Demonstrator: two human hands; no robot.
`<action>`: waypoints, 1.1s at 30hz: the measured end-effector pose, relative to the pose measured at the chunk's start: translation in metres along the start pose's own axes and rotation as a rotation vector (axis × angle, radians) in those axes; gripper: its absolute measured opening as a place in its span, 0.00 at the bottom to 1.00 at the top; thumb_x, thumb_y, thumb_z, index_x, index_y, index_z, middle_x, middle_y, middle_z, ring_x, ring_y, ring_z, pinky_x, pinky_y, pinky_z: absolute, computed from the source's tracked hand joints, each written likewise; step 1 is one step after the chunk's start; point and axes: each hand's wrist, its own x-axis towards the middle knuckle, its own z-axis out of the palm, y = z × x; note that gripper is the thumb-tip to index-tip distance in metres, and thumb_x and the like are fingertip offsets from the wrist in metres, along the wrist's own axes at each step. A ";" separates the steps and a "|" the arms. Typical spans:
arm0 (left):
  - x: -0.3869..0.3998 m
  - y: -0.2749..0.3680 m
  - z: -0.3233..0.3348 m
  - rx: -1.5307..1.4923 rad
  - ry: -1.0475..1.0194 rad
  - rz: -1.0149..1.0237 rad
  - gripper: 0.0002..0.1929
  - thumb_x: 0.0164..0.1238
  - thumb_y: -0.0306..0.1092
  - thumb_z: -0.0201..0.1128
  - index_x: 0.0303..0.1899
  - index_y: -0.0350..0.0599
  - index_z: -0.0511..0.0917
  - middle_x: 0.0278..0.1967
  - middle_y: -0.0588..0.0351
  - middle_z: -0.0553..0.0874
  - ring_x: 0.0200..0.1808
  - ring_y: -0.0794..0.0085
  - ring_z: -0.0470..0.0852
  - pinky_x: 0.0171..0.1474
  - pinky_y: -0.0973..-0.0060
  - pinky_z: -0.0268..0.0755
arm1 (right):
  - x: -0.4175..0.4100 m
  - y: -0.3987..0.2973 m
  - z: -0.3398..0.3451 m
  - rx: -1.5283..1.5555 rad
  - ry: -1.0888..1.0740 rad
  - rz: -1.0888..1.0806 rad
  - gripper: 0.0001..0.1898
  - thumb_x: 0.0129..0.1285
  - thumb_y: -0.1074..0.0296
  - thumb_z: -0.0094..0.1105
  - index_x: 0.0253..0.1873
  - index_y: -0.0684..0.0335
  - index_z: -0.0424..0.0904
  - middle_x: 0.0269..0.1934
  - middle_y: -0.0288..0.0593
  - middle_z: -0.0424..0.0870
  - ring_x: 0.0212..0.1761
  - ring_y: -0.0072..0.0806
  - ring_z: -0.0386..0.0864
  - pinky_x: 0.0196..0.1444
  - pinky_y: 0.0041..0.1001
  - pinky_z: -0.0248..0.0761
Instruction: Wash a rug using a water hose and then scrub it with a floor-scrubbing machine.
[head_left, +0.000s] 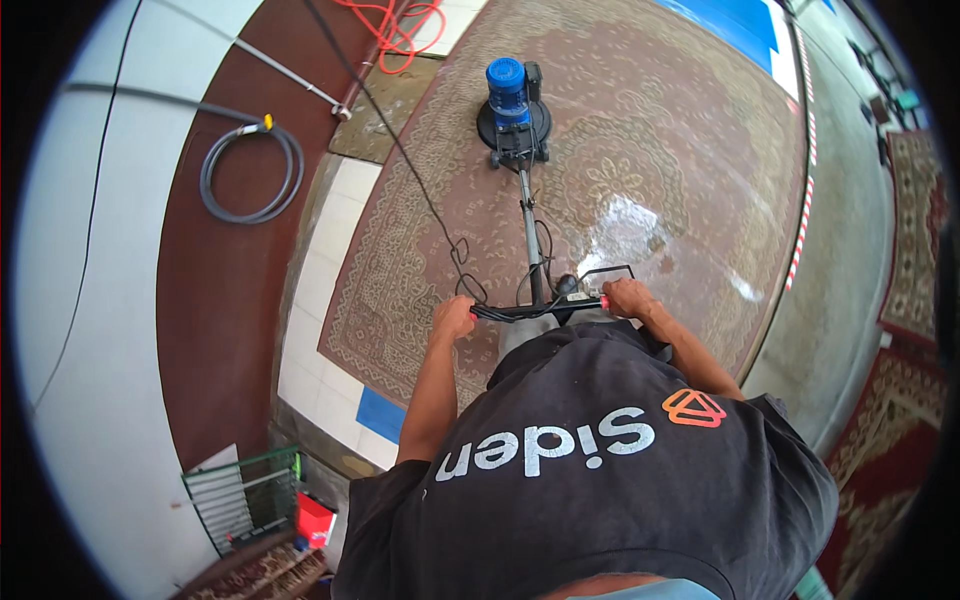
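Both ends of the black handlebar (514, 310) of a rotary floor scrubber are in my grip. My left hand (454, 319) closes around the left end, and my right hand (628, 297) around the red grip on the right. From the bar a grey metal pole (531, 232) runs away from me to the machine's head, a blue motor (507, 90) over a round black brush housing (487, 127). The housing rests on a large patterned carpet (420, 270), which looks wet and shiny right of the pole. A thin black bail (611, 268) stands out near my right hand.
A black cable (405, 154) hangs from above down to the handlebar. On the left wall hangs a coiled grey hose (208, 176); an orange-red hose (390, 45) lies at the far end. A green rack (240, 499) stands lower left. More rugs (911, 247) are at right, past red-white tape (802, 217).
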 end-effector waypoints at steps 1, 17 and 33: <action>0.005 -0.004 -0.010 -0.012 0.027 -0.025 0.11 0.60 0.27 0.65 0.44 0.47 0.86 0.46 0.46 0.88 0.52 0.46 0.86 0.54 0.53 0.78 | 0.014 -0.001 -0.013 -0.073 -0.036 0.007 0.10 0.62 0.65 0.57 0.44 0.62 0.82 0.37 0.60 0.88 0.44 0.57 0.87 0.46 0.51 0.80; 0.059 -0.150 -0.142 -0.120 0.174 -0.201 0.05 0.60 0.27 0.64 0.37 0.45 0.84 0.37 0.45 0.88 0.44 0.48 0.87 0.46 0.55 0.76 | 0.213 -0.121 -0.172 -0.192 -0.164 -0.142 0.12 0.55 0.67 0.61 0.43 0.62 0.88 0.42 0.58 0.89 0.50 0.55 0.87 0.52 0.48 0.80; 0.059 -0.275 -0.229 -0.067 0.153 -0.187 0.07 0.57 0.33 0.66 0.37 0.49 0.84 0.40 0.46 0.89 0.47 0.44 0.86 0.47 0.52 0.77 | 0.273 -0.244 -0.220 -0.123 -0.111 -0.111 0.12 0.59 0.67 0.61 0.44 0.65 0.86 0.43 0.62 0.88 0.51 0.56 0.86 0.54 0.47 0.80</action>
